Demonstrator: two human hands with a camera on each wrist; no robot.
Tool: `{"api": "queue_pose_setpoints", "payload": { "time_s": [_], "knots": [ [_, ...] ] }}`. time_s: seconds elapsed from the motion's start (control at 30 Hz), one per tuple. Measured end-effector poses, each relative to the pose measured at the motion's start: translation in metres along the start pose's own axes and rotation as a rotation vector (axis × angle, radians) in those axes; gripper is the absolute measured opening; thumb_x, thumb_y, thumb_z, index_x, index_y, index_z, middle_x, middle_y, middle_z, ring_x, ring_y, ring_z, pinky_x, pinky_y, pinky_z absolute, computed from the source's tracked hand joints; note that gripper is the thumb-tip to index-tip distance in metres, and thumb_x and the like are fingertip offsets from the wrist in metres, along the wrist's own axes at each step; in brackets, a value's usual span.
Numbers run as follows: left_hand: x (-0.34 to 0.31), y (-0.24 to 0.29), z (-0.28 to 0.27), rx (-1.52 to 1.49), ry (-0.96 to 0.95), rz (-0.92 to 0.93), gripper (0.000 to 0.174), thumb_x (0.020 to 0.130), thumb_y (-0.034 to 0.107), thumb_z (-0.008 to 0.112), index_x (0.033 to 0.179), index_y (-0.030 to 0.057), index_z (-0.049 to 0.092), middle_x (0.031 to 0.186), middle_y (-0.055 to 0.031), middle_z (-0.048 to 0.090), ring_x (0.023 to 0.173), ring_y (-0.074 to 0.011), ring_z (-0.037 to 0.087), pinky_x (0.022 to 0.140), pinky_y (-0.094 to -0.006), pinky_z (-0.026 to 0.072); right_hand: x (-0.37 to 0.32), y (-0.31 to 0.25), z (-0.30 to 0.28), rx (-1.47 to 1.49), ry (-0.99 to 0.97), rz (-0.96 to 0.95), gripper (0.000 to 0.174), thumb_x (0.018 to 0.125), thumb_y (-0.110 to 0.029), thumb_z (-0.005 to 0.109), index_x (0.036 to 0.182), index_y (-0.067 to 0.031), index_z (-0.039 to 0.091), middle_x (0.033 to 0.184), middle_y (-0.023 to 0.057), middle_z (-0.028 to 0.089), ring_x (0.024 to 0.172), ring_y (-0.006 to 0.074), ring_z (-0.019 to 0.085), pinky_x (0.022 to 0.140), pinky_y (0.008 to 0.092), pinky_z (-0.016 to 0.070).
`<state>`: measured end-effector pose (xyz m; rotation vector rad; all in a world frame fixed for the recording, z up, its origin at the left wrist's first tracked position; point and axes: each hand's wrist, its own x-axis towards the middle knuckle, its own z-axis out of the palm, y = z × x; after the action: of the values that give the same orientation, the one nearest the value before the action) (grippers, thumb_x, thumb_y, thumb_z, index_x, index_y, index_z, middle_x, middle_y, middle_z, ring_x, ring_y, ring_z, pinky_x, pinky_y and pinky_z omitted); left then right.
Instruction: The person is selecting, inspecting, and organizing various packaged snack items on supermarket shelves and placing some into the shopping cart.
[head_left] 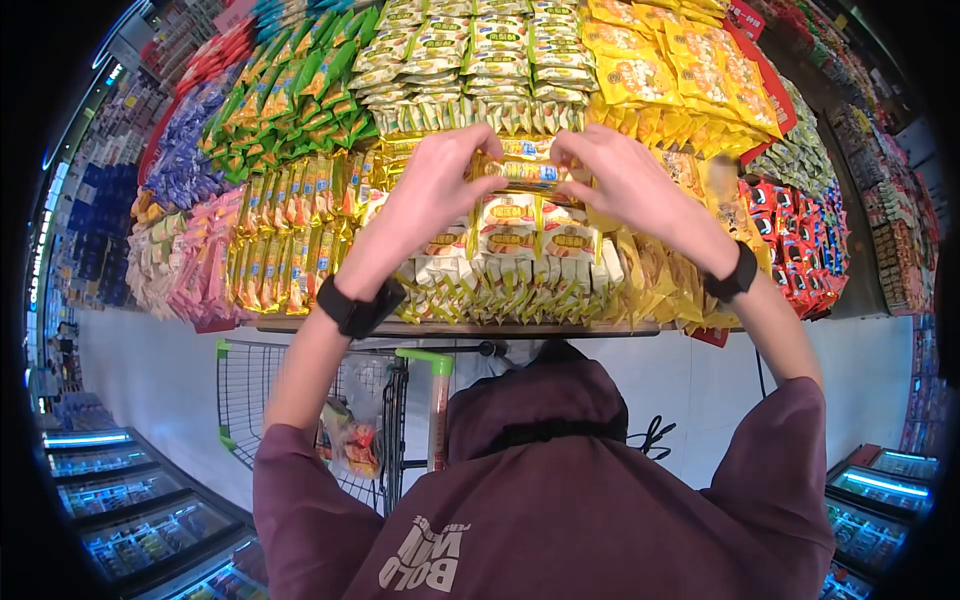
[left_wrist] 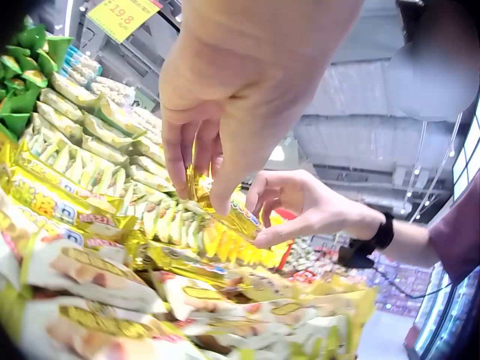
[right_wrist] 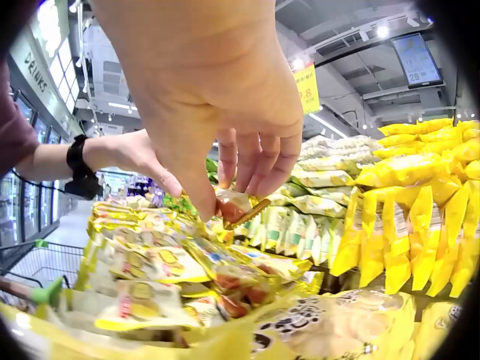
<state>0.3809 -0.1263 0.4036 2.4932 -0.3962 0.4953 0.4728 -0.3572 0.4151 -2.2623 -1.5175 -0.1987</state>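
Over the middle of a snack display, a small gold-wrapped snack packet [head_left: 527,174] lies crosswise between two hands. Its left end is pinched by my left hand [head_left: 440,182], thumb below and fingers curled over. My right hand [head_left: 630,178] pinches the right end in the same way. From the left wrist, the shiny gold wrapper [left_wrist: 241,219] spans the gap between the hands. The right wrist view has the packet's end [right_wrist: 234,208] between thumb and fingertips. White-and-yellow snack packets [head_left: 508,225] lie in rows just below the hands.
Green packets [head_left: 290,95] and gold packets [head_left: 285,240] are heaped at left, yellow bags [head_left: 690,70] and red packets [head_left: 790,240] at right. A shopping cart [head_left: 222,400] with a bagged item stands below the display edge. A price sign [left_wrist: 122,15] hangs above.
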Motion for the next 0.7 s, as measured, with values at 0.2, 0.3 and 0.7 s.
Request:
{"api": "queue_pose_setpoints", "payload": {
  "time_s": [0.2,0.3,0.7],
  "knots": [
    [0.044,-0.056,0.028,0.183,-0.064,0.113,0.024,0.079,0.014,0.076,0.095,0.0009,0.062,0.092,-0.0136,0.07,0.089,-0.0341,0.065,0.079,-0.0424,0.0513,0.032,0.045,0.027,-0.063,-0.044,0.005,0.026,0.078,-0.006,0.071,0.098,-0.0007,0.054,0.089,0.0169,0.064,0.089,0.0374,0.063,0.076,0.0466,0.0509],
    [0.048,-0.066,0.036,0.234,-0.103,0.092,0.022,0.079,0.014,0.076,0.093,0.0007,0.065,0.092,-0.0142,0.07,0.09,-0.0339,0.064,0.081,-0.043,0.051,0.035,0.06,0.04,-0.047,-0.049,0.001,0.026,0.08,-0.008,0.071,0.099,-0.0001,0.055,0.091,0.018,0.064,0.09,0.0379,0.062,0.077,0.0463,0.051],
    [0.046,-0.066,0.042,0.303,-0.017,0.087,0.021,0.08,0.015,0.075,0.095,0.0008,0.068,0.089,-0.0179,0.066,0.088,-0.0367,0.063,0.078,-0.0452,0.0508,0.04,0.077,0.05,0.025,0.04,-0.025,0.024,0.085,-0.016,0.071,0.097,-0.0013,0.058,0.094,0.0155,0.064,0.092,0.0367,0.062,0.08,0.0444,0.051]
  ]
}}
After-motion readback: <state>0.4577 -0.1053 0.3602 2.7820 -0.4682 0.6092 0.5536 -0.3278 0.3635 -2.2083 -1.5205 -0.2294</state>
